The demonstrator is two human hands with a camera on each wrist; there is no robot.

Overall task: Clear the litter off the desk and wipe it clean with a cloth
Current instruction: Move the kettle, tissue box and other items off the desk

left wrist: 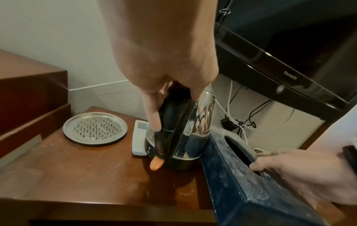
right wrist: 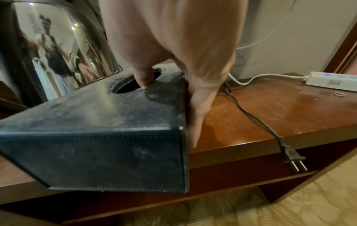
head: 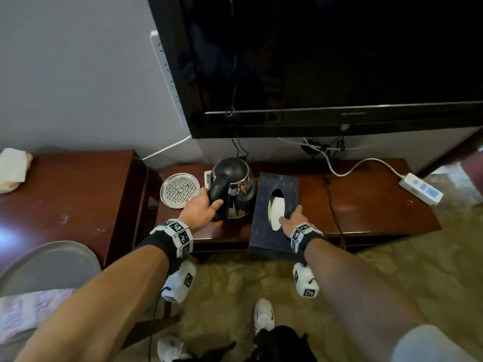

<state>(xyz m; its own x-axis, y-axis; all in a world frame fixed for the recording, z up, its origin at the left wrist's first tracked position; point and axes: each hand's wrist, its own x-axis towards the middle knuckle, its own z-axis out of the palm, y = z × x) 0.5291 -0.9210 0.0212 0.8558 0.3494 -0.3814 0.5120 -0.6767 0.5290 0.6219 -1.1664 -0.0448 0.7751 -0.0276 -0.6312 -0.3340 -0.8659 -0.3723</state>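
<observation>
A steel kettle (head: 244,189) with a black handle (left wrist: 170,122) stands on the low red-brown desk (head: 366,205), toward its left end. My left hand (head: 206,207) grips that handle, fingers curled round it. Right beside the kettle is a dusty dark tissue box (head: 264,239); its near end sticks out past the desk's front edge. My right hand (head: 292,218) holds the box (right wrist: 106,137), thumb hooked into the oval opening and fingers (right wrist: 199,107) down its right side. White tissue shows inside the opening.
A perforated metal tray (left wrist: 94,128) and a white remote (left wrist: 140,137) lie left of the kettle. A black cord with a plug (right wrist: 291,156) hangs over the front edge. A white power strip (head: 420,189) lies at the right end. A television (head: 326,74) hangs above; a higher side table (head: 73,194) stands left.
</observation>
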